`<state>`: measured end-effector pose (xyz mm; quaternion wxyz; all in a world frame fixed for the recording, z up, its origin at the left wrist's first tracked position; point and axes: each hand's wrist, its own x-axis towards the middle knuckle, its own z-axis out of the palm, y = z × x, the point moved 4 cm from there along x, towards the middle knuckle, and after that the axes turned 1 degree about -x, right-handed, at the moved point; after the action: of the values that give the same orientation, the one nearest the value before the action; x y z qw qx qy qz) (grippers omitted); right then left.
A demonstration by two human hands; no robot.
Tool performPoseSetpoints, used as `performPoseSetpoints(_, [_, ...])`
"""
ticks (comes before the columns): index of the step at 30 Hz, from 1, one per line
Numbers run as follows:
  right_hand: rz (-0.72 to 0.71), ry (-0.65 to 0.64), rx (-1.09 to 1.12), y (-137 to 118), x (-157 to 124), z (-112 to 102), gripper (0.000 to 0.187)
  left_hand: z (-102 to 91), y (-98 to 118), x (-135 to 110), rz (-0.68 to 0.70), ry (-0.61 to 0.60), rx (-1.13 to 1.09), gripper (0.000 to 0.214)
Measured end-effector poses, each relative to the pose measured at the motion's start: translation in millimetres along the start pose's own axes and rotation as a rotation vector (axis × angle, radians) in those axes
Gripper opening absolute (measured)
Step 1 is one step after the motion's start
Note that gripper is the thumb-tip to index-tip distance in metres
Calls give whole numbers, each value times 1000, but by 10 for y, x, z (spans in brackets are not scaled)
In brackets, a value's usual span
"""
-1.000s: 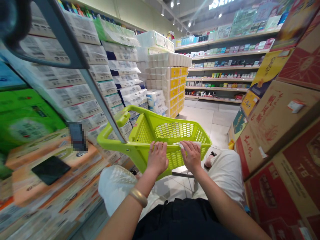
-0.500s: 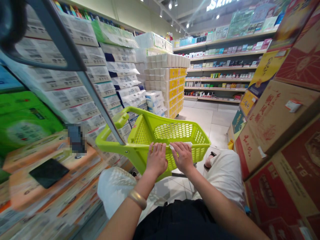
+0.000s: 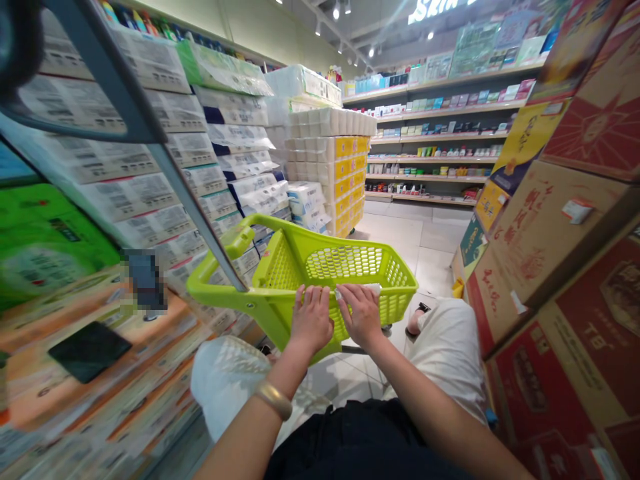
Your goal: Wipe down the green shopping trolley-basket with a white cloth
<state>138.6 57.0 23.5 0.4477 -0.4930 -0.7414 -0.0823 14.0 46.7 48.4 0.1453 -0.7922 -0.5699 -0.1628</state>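
Note:
A lime-green plastic shopping cart stands sideways before my knees, its basket perforated. My left hand is closed over the near rim, fingers hooked across the top edge. Just to its right, my right hand presses a folded white wipe or tissue onto the same rim. Most of that white piece is hidden under the fingers. The two hands are close together but apart. A metal pole rises from the handle end of the cart toward the upper left.
Stacked tissue packs line the left side. A dark tablet-like slab lies on orange packs, near a blurred-out device. Cardboard cartons wall the right side close by. Stocked shelves stand beyond the tiled floor.
The view has turned slightly, so the surroundings sit a little further left. Both hands keep their places on the cart rim, with the white piece still under the right one.

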Motion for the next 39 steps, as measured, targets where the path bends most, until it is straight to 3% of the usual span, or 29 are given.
performPoseSetpoints(3, [17,4,-52,192,-39,-34,27,1,-3,-13,5,-4,0,59])
performPoseSetpoints(8, [180,129,-172,558,-157,-75,25,13,6,-16,0,-3,-12,59])
performPoseSetpoints(11, [204,133,-172,432,-159,-20,26,23,9,-6,-4,-2,-11,59])
performPoseSetpoints(15, [57,-2,-75,12,-79,96,36,20,7,0,-3,15,-5,53])
performPoseSetpoints(17, [19,-35,-57,-78,-52,102,40,14,5,-5,-2,19,-4,50])
performPoseSetpoints(19, [22,-29,-69,-15,-54,67,36,12,5,-14,6,12,-1,52])
performPoseSetpoints(22, [63,13,-120,271,-105,-21,26,12,6,-24,14,3,2,58])
performPoseSetpoints(26, [111,76,-197,543,-175,-91,27,17,7,-14,4,6,-12,60])
performPoseSetpoints(30, [142,71,-178,344,-147,-33,32,23,10,1,3,3,-10,60])
performPoseSetpoints(34, [61,-4,-82,22,-76,48,37,17,-3,-6,3,4,-16,59])
performPoseSetpoints(36, [33,-22,-70,18,-69,40,37,12,-11,-14,7,6,-13,59])
performPoseSetpoints(39, [38,-14,-95,232,-105,-25,32,13,-16,-23,11,3,-5,60])
